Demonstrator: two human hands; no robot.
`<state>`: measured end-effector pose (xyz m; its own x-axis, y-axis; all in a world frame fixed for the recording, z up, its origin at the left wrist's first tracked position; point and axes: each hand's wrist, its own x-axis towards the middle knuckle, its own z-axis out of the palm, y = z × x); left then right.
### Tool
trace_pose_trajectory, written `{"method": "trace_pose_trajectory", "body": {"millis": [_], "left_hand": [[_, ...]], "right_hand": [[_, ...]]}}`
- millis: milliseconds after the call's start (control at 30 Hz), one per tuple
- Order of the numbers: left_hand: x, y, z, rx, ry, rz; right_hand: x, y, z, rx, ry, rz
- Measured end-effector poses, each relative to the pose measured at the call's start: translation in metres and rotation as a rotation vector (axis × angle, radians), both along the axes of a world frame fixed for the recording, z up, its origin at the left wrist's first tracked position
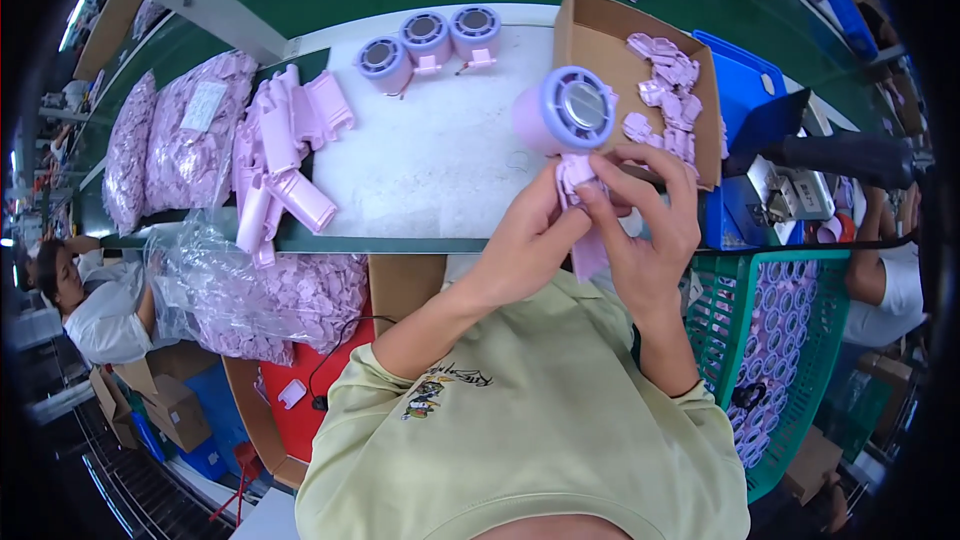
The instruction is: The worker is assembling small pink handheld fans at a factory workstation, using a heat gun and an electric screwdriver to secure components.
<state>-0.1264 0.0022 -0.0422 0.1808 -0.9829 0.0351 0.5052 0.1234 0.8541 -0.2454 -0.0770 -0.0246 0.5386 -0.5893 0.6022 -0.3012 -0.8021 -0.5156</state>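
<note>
Head view: fan beyond hands, handle seemingly pinched.

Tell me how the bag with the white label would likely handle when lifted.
The bag would probably sag and change shape, since it looks thin and creased. It may be fairly heavy, being packed with many pink parts. Its shiny surface suggests it could feel slippery.

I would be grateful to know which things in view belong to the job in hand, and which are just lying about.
Likely part of the job:
lilac fan unit, held by the left hand and right hand
three round fan heads
loose lilac shells
cardboard box of small lilac parts

Apparently just lying about:
single lilac piece on the red surface
black cord beside it
</note>
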Motion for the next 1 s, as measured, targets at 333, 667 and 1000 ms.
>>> {"method": "trace_pose_trajectory", "body": {"millis": [333, 667, 1000], "left_hand": [[-0.008, 0.016, -0.008, 0.149, 0.069, 0.074], [-0.010, 0.025, 0.007, 0.063, -0.516, 0.067], [-0.027, -0.021, 0.001, -0.050, 0.100, 0.182]], "right_hand": [[-0.002, 0.032, -0.039, 0.704, -0.585, 0.138], [-0.040, 0.025, -0.044, 1.042, -0.089, 0.247], [-0.044, 0.012, 0.001, 0.634, -0.185, 0.060]]}}
